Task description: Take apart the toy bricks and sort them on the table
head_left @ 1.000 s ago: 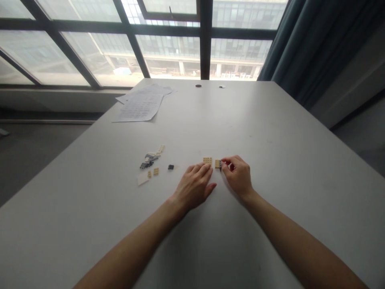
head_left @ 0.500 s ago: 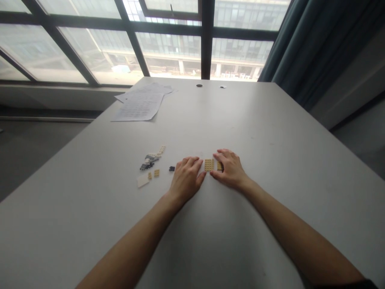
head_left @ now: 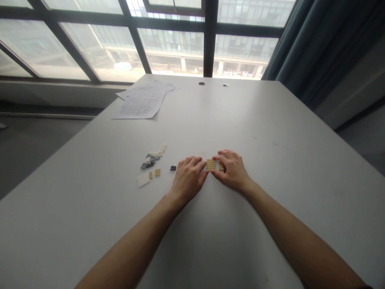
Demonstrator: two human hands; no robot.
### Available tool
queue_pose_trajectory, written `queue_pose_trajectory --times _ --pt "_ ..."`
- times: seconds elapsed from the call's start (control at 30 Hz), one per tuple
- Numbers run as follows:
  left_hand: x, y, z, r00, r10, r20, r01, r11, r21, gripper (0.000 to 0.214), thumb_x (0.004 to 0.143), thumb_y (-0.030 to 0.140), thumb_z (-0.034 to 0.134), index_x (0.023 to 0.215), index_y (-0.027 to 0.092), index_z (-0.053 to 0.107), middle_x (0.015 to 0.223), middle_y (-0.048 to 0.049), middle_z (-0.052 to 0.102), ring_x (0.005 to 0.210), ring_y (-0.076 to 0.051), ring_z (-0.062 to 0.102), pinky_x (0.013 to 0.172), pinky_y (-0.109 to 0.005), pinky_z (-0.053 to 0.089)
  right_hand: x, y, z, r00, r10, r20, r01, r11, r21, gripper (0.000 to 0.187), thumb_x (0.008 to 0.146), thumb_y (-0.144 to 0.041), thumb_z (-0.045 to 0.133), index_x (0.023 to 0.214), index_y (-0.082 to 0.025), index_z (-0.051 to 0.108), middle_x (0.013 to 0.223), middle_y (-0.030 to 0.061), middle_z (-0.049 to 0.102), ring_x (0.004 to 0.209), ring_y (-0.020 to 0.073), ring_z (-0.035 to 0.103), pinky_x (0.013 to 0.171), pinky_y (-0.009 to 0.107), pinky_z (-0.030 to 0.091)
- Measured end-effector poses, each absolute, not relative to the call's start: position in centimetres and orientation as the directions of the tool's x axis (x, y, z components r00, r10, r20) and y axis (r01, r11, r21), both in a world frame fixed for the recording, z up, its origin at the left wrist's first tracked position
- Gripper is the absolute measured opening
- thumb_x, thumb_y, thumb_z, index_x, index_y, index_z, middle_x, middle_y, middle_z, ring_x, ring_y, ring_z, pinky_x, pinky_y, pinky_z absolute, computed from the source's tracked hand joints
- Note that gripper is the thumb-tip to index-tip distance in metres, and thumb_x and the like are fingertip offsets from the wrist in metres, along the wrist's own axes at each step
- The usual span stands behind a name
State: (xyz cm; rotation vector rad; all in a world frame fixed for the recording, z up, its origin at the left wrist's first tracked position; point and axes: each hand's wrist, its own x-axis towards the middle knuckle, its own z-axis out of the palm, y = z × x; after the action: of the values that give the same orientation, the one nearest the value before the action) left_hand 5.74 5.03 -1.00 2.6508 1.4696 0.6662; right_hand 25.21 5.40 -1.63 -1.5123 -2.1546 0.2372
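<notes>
Head view: the left hand (head_left: 189,176) and right hand (head_left: 232,169) flank a tan studded plate (head_left: 211,164) on the white table (head_left: 240,116)! Whether either clamps it, I can't tell; a smaller tan piece (head_left: 221,167) peeks from beneath the right.

Tan plate (head_left: 211,164), white table (head_left: 198,124), blue-grey curtain (head_left: 313,48)

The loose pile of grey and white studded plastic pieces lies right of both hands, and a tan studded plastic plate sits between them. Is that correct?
Not quite: the head view shows the loose pile of grey and white studded plastic pieces left of both the left hand and right hand. The tan studded plastic plate does sit between them.
</notes>
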Motion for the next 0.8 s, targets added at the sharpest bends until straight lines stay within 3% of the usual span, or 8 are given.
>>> queue_pose_trajectory --times 0.57,0.8 --pt "5.87 5.05 -0.85 0.451 0.822 0.349 0.810 -0.541 0.228 0.023 0.091 0.031 0.052 0.109 0.021 0.063 0.119 -0.0070 0.062 0.110 -0.026 0.053 0.092 -0.044 0.041 25.20 5.41 -1.68 -0.269 0.912 0.309 0.830 0.382 -0.405 0.042 0.077 -0.043 0.067 0.114 -0.024 0.064 0.126 0.0096 0.057 0.122 0.0284 0.045 0.104 0.047 0.030" --pt "5.94 4.83 -0.97 0.434 0.824 0.365 0.809 -0.535 0.245 0.028 0.090 0.033 0.054 0.114 0.019 0.060 0.118 -0.0087 0.062 0.109 -0.026 0.053 0.093 -0.043 0.041 25.43 5.38 -1.63 -0.274 0.905 0.325 0.823 0.395 -0.408 0.055 0.076 -0.044 0.068 0.124 -0.021 0.058 0.126 0.0109 0.058 0.120 0.0289 0.047 0.103 0.046 0.032"
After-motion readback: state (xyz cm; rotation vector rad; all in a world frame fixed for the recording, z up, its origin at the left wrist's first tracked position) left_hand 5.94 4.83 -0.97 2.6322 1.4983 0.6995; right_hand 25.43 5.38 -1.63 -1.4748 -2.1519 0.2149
